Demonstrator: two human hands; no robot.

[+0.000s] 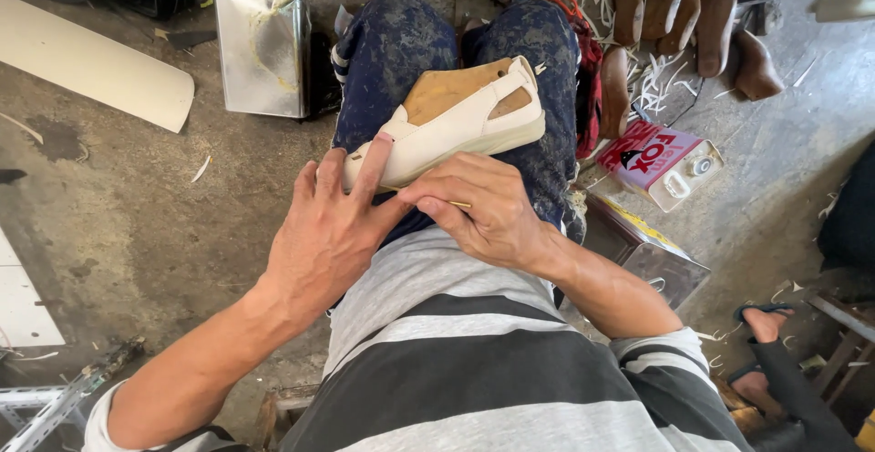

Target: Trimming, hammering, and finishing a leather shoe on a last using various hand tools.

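A cream-white shoe (456, 124) on a tan wooden last lies across the person's lap, on the blue patterned trousers (401, 46), its long axis slanting from lower left to upper right, one end toward the hands. The left hand (333, 224) is spread wide, its forefinger pressed flat on the shoe's near end. The right hand (483, 210) is curled just beneath the sole, pinching a thin yellowish tool (460, 204). A square metal can (262, 49) stands on the concrete floor (137, 215) to the left.
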